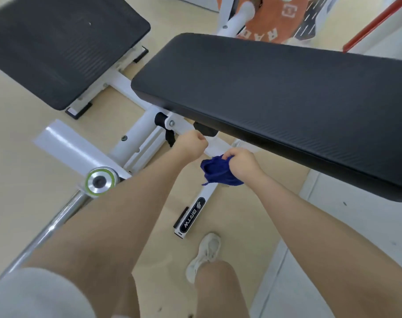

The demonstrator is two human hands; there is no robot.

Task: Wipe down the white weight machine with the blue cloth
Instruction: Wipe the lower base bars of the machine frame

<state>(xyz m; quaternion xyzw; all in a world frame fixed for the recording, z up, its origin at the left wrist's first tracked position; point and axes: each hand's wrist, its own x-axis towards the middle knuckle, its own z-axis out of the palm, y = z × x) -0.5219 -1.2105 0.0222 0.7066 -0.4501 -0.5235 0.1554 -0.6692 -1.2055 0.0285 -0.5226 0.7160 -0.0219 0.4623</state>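
I am mid-wipe on the white frame rail (206,191) under the black pad (275,106). My right hand (241,162) bunches the blue cloth (218,172) against it; my left hand (192,143) is fisted on the bracket above. Next I judge a stroke down toward the logo end.

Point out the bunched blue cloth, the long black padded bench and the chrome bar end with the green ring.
Bunched blue cloth (218,172), head view, middle of the bunch.
Long black padded bench (275,99), head view, top surface.
Chrome bar end with the green ring (100,181), head view, end face.
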